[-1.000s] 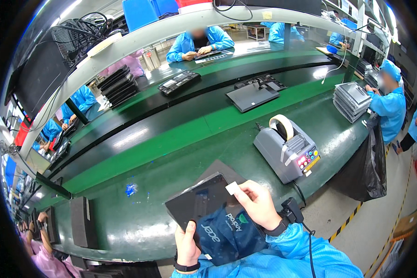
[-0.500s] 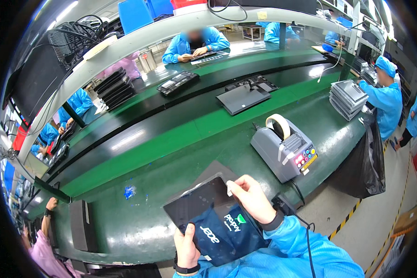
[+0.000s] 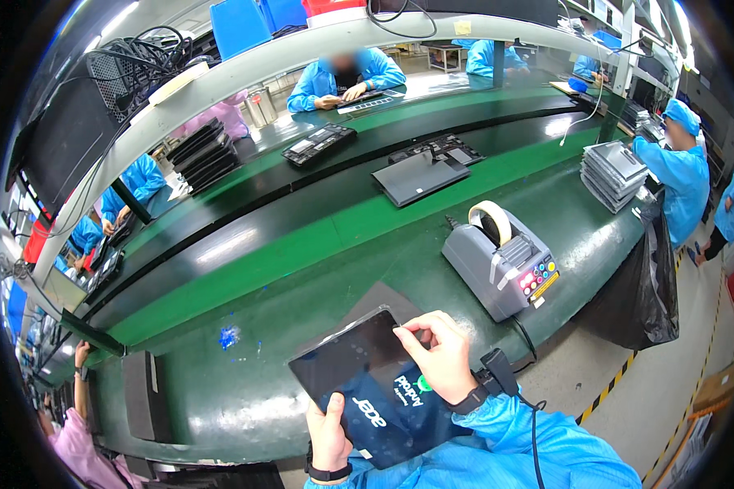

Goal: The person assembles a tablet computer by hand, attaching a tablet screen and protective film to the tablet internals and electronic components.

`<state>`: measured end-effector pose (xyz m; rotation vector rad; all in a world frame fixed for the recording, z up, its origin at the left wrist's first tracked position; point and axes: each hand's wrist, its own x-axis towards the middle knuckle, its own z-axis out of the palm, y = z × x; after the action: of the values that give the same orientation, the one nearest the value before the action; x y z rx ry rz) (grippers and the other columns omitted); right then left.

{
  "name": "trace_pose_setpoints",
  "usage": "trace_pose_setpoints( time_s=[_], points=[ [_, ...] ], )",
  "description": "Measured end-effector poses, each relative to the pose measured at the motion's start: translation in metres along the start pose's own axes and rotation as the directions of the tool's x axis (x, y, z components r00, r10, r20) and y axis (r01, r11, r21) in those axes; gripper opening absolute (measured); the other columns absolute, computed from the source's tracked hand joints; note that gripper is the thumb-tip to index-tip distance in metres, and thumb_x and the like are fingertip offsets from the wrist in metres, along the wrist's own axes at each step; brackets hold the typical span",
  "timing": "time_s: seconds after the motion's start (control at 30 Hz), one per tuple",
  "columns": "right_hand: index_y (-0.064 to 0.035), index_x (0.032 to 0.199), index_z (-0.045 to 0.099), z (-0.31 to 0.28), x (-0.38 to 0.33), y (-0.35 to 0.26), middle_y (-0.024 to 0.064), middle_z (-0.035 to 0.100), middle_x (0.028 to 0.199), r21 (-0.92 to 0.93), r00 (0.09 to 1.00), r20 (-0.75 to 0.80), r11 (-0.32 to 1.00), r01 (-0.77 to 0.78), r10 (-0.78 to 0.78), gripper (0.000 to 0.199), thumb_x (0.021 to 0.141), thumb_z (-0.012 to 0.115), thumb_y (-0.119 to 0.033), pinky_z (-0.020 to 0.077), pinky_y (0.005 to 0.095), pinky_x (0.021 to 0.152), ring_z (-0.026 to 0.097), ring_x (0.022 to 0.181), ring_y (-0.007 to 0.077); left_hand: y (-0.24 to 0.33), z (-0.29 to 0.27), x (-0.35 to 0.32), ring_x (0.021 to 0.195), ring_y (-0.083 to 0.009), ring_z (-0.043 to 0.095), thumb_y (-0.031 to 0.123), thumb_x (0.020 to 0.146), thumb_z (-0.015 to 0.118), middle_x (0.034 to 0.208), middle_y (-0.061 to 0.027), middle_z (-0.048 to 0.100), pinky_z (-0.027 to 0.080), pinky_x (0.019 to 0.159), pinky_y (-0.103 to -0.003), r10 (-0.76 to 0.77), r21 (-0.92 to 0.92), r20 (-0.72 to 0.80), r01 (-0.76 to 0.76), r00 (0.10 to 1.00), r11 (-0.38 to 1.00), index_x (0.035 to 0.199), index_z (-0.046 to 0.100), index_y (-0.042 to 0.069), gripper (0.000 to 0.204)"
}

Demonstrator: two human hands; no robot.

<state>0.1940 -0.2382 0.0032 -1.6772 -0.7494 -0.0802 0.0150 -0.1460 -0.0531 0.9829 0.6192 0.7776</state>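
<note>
One black tablet [image 3: 359, 359] tilts over the workbench's [image 3: 236, 383] near edge, left hand [image 3: 328, 432] clasping its side, right hand [image 3: 447, 359] pinching near its far corner, on what, I can't tell!

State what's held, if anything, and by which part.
The left hand holds the dark tablet by its left edge, thumb on top. The right hand is at the tablet's right edge; whether it grips anything cannot be told.
</note>
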Motion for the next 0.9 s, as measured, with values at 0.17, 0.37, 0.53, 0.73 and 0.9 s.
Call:
trace_pose_setpoints(
  time_s=[0.17,0.37,0.53,0.73,0.9],
  points=[
    [-0.0023,0.089,0.07,0.006,0.001,0.006,0.002,0.061,0.074,0.061,0.988,0.008,0.986,-0.152,0.152,0.011,0.08,0.072,-0.007,0.0403,0.0232,0.054,0.049,0.061,0.0069,-0.002,-0.001,-0.002,0.1,-0.0172,0.059,0.012,0.089,0.062,0.112,-0.0081,0.062,0.046,0.091,-0.031,-0.054,-0.016,-0.016,0.054,0.998,0.998,0.12,0.054,0.0,0.034],
    [-0.0014,0.095,0.071,-0.01,-0.008,0.013,0.0063,0.067,0.077,0.213,0.975,0.048,0.951,-0.224,0.218,0.014,0.086,0.066,-0.011,0.0449,0.025,0.063,0.058,0.069,0.0102,0.0,-0.002,-0.002,0.102,-0.0176,0.059,0.01,0.09,0.061,0.115,-0.0084,0.061,0.045,0.092,-0.032,-0.055,-0.031,-0.038,0.054,0.998,0.998,0.123,0.053,-0.001,0.035],
    [-0.0028,0.091,0.071,-0.009,-0.001,0.007,0.0072,0.066,0.078,-0.023,0.989,0.129,0.998,-0.066,0.068,0.012,0.084,0.069,-0.011,0.0456,0.0243,0.062,0.057,0.067,0.0112,0.005,-0.001,-0.001,0.104,-0.0179,0.058,0.01,0.09,0.061,0.117,-0.0089,0.061,0.045,0.093,-0.032,-0.051,-0.019,-0.03,0.05,0.998,0.999,0.126,0.051,-0.001,0.038],
    [0.0022,0.09,0.067,-0.002,0.026,-0.001,0.0132,0.066,0.08,0.042,0.91,0.332,0.96,-0.276,0.247,0.027,0.089,0.064,-0.025,0.047,0.0323,0.061,0.061,0.065,0.0221,0.02,0.002,0.011,0.102,-0.0189,0.059,0.013,0.092,0.06,0.117,-0.0091,0.06,0.047,0.09,-0.033,-0.077,-0.01,-0.042,0.077,0.996,0.997,0.124,0.051,0.0,0.036],
    [0.0004,0.104,0.065,-0.024,0.043,0.008,0.0132,0.066,0.095,0.2,0.978,0.187,0.971,-0.131,0.094,0.022,0.093,0.057,-0.017,0.0492,0.031,0.08,0.064,0.091,0.0196,0.049,-0.008,0.038,0.097,-0.0194,0.061,0.018,0.094,0.056,0.109,-0.0077,0.062,0.051,0.085,-0.032,-0.094,-0.197,-0.042,0.084,0.995,0.977,0.119,0.054,0.001,0.03]
  ],
)
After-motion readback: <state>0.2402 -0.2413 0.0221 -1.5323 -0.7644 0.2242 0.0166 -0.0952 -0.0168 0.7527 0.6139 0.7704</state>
